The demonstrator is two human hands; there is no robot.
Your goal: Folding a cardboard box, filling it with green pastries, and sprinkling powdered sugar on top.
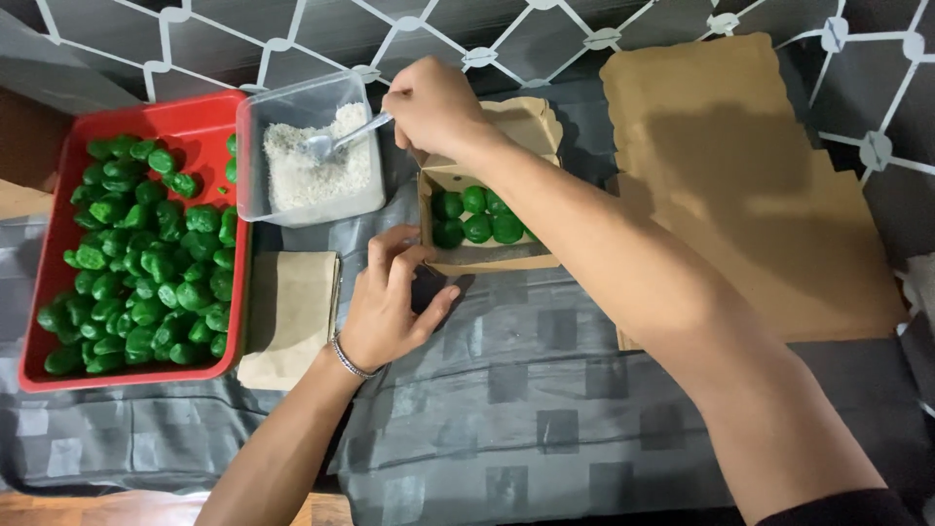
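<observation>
My right hand grips a metal spoon whose bowl dips into white grated flakes in a clear plastic tub. My left hand rests on the near left corner of a small open brown cardboard box, thumb and fingers spread against its wall. Several round green sweets lie inside that box. A red tray at the left is packed with several more green sweets.
A folded brown paper piece lies between the tray and my left hand. A stack of flat brown cardboard sheets covers the right side. Everything sits on a grey checked cloth before a dark diamond-patterned backing.
</observation>
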